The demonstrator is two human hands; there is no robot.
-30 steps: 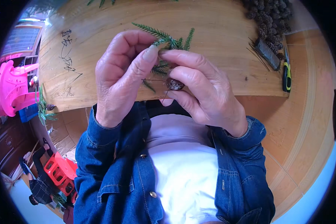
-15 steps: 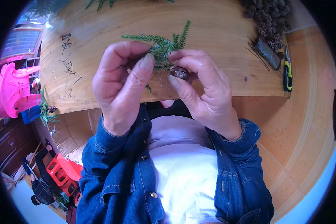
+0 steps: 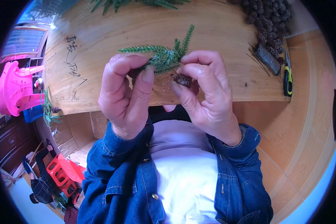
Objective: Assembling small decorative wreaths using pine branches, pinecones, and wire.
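My left hand (image 3: 127, 93) pinches a green artificial pine sprig (image 3: 168, 58) between thumb and fingers, above the near edge of the wooden table (image 3: 112, 33). The sprig's needled tips spread left and up. My right hand (image 3: 209, 89) grips a small brown pine cone (image 3: 183, 80) between thumb and fingertips, right beside the base of the sprig. A thin dark stem or wire shows between cone and sprig; whether the two are joined I cannot tell.
Pine cones (image 3: 268, 22) are heaped at the far right. Near them lie a bundle of thin dark wires (image 3: 267, 59) and yellow-black scissors (image 3: 288, 80). More green sprigs (image 3: 138, 3) lie at the far edge. Another sprig (image 3: 47, 108) hangs at the left corner, near a pink stool (image 3: 12, 87).
The view has shifted slightly, so the table and more of the far sprigs show lower down. Both hands keep their hold; the cone has tilted a little in my right fingers.
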